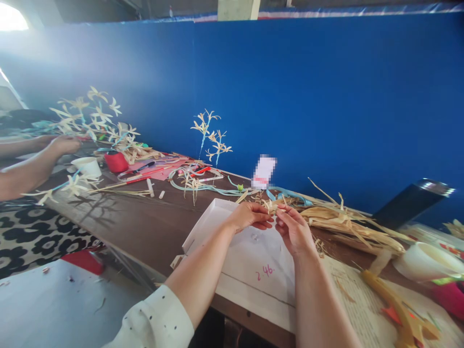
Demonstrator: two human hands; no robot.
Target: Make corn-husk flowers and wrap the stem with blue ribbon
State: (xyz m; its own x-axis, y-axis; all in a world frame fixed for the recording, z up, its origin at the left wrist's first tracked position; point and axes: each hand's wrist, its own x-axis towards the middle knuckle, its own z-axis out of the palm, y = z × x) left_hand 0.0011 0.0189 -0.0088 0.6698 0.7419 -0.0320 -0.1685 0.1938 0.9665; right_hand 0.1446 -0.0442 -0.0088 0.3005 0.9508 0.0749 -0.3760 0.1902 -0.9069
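Note:
Both my hands meet above a white box tray (pixel 213 210) marked "2.46." in pink. My left hand (pixel 252 216) pinches a small pale piece of dried husk (pixel 271 207) from the left. On its other side my right hand (pixel 294 229) grips the same piece between thumb and fingers. The fingers partly hide its shape. Just beyond and to the right lies a pile of dried husks (pixel 337 222). Two pale husk flowers (pixel 203 124) on light-blue stems stand upright at the table's back edge, left of my hands.
At right are a yellow glue gun (pixel 389 299), a tape roll (pixel 416 263) and a tilted dark bottle (pixel 409 205). Left are a white cup (pixel 89 167), a red container (pixel 116 162), many husk flowers (pixel 101 115) and another person's arm (pixel 32 164). A blue wall (pixel 326 96) stands behind.

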